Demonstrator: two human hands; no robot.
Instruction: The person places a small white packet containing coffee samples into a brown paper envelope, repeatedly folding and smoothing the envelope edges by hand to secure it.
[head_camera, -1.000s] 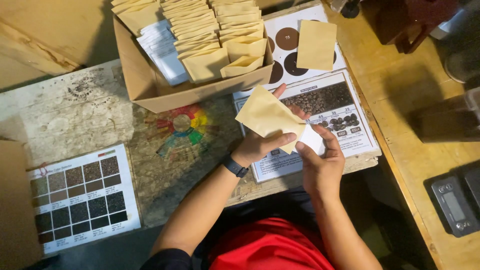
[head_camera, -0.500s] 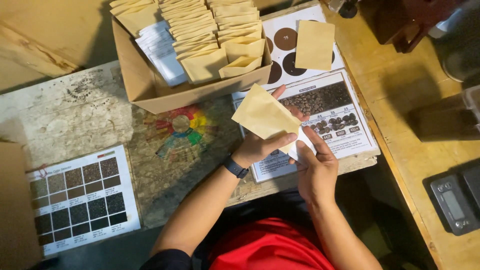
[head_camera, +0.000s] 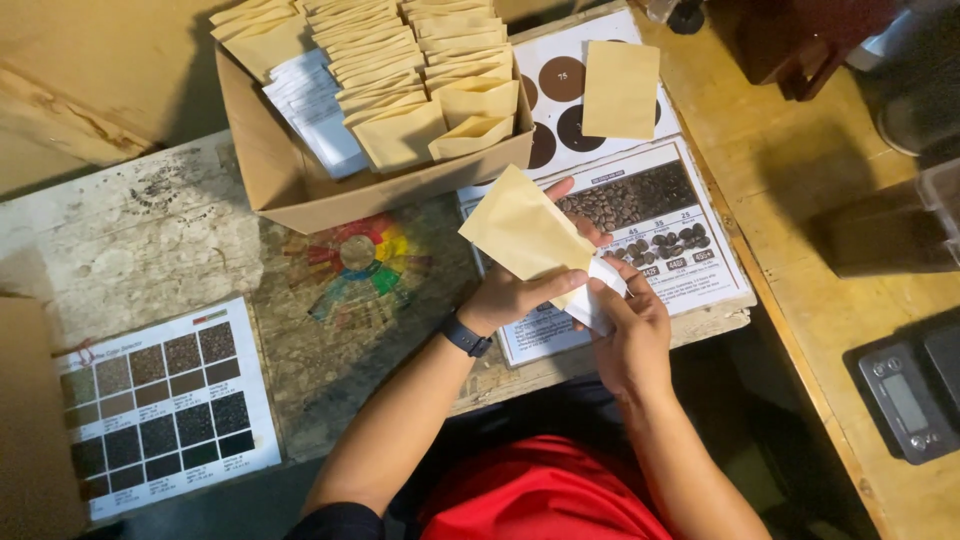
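Above the desk (head_camera: 180, 230), the left hand (head_camera: 515, 295) pinches a tan envelope (head_camera: 525, 235) while the right hand (head_camera: 630, 325) grips a white slip (head_camera: 600, 295) at its mouth, which could crumple if pushed in crookedly.

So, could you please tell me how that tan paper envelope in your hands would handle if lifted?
The tan envelope looks flat and thin, so probably light and floppy. The left hand pinches one end and it stays fairly straight, suggesting some stiffness.

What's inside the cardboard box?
The cardboard box holds rows of tan paper envelopes standing on edge, with a stack of white packets at their left. Whatever lies beneath them, and the box floor, is covered.
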